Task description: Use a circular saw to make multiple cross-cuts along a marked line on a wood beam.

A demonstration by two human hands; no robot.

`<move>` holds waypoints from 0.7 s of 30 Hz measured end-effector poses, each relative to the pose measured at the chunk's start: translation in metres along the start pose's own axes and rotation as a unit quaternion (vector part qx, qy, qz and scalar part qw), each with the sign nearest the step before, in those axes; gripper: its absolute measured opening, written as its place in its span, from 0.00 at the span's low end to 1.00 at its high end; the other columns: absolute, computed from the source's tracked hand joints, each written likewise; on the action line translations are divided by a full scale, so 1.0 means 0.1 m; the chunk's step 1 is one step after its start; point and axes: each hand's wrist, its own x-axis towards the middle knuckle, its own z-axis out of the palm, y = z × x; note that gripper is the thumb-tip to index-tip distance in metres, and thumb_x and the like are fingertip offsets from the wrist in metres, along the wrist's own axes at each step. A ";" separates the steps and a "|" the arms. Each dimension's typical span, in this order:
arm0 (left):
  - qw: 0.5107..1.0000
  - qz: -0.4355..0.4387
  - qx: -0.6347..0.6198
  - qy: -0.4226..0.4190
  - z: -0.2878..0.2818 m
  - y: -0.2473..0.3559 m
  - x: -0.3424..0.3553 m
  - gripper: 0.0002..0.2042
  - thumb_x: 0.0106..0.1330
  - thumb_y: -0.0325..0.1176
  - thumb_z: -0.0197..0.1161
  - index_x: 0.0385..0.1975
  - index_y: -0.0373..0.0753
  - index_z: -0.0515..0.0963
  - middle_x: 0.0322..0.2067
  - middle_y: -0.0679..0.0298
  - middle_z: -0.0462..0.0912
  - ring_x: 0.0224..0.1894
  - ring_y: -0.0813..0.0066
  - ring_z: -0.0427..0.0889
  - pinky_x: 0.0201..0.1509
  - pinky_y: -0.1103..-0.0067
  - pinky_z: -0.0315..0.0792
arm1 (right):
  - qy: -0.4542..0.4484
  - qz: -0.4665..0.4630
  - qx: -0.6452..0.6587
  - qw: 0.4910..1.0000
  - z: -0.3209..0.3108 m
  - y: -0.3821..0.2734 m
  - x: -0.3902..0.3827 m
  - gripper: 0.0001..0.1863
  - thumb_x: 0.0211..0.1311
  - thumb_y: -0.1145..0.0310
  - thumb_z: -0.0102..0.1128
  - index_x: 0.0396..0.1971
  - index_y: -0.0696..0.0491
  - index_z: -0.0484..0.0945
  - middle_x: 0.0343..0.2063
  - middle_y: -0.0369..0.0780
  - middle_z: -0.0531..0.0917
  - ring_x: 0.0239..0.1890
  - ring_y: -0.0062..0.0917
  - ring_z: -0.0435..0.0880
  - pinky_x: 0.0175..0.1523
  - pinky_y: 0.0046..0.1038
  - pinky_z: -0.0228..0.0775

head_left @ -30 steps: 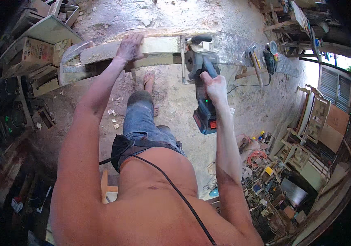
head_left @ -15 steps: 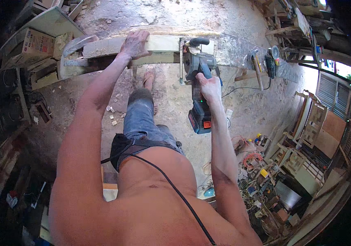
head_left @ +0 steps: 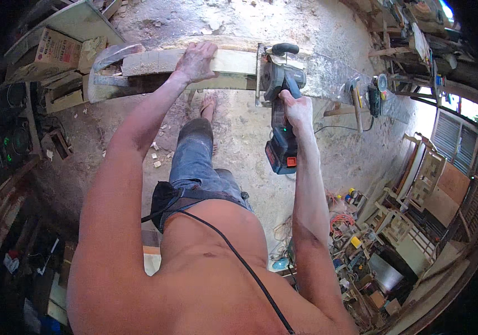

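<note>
Your left hand (head_left: 196, 58) lies flat on top of the long wooden plank (head_left: 163, 60), fingers together and curled over its far edge, pinning it down; it clamps nothing, it just presses. Your right hand (head_left: 297, 109) is wrapped on the rear handle of the cordless circular saw (head_left: 279, 89), fingers closed tight round the grip, battery pack (head_left: 281, 156) hanging toward you. The saw's base plate sits on the plank just right of your left hand, near the middle of the board's visible run, with the front knob on the far side. The plank spans left to right across the far part of the scene, resting on a rough support; its left end meets a curved metal piece (head_left: 110, 56). Progress, as I judge it: the saw is set on the board and the cut is either starting or part way. I can't tell how deep the blade is, since the housing hides the kerf. No separated offcut shows at the saw, so the cut doesn't look through yet. What's left: run the blade across the full width and free the piece. Wood chips (head_left: 158, 159) lie on the dirt floor (head_left: 239, 134) near your bare foot (head_left: 208, 106), which sits right under the plank, so watch the drop. A hammer (head_left: 355, 100) lies on the plank to the right, well apart from the saw.
</note>
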 end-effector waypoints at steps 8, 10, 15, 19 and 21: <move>1.000 -0.019 -0.013 -0.021 0.02 -0.02 0.06 0.41 0.54 0.53 0.87 0.64 0.36 0.76 0.60 0.53 0.84 0.68 0.53 0.82 0.71 0.56 0.73 | -0.022 -0.007 -0.009 1.000 -0.03 -0.21 0.29 0.35 0.64 0.43 0.72 0.20 0.67 0.86 0.15 0.49 0.83 0.24 0.38 0.88 0.38 0.44 0.80; 0.999 -0.019 -0.029 0.001 0.04 -0.03 0.08 0.42 0.53 0.52 0.87 0.64 0.36 0.76 0.60 0.53 0.85 0.68 0.53 0.83 0.71 0.56 0.73 | -0.007 -0.013 -0.026 1.000 -0.04 -0.31 0.36 0.35 0.64 0.43 0.72 0.19 0.67 0.86 0.15 0.49 0.82 0.23 0.39 0.88 0.38 0.43 0.81; 1.000 0.002 0.002 0.031 0.07 -0.07 0.10 0.40 0.52 0.55 0.87 0.60 0.39 0.78 0.56 0.56 0.85 0.65 0.58 0.84 0.68 0.60 0.74 | -0.015 -0.020 0.007 1.000 -0.08 -0.45 0.53 0.25 0.64 0.53 0.76 0.16 0.56 0.82 0.17 0.37 0.82 0.17 0.25 0.79 0.27 0.37 0.72; 1.000 -0.003 0.006 0.021 0.09 -0.10 0.09 0.42 0.52 0.55 0.86 0.63 0.39 0.77 0.57 0.56 0.86 0.66 0.58 0.84 0.70 0.59 0.74 | -0.011 -0.060 0.024 0.998 -0.09 -0.53 0.67 0.24 0.64 0.52 0.76 0.17 0.56 0.83 0.17 0.37 0.82 0.17 0.25 0.79 0.27 0.36 0.71; 1.000 -0.002 0.009 0.020 0.12 -0.11 0.08 0.43 0.51 0.56 0.87 0.64 0.39 0.77 0.58 0.56 0.86 0.67 0.58 0.84 0.70 0.58 0.74 | -0.006 -0.051 -0.002 0.999 -0.15 -0.64 0.75 0.24 0.64 0.51 0.76 0.18 0.56 0.84 0.16 0.37 0.81 0.18 0.25 0.80 0.28 0.35 0.71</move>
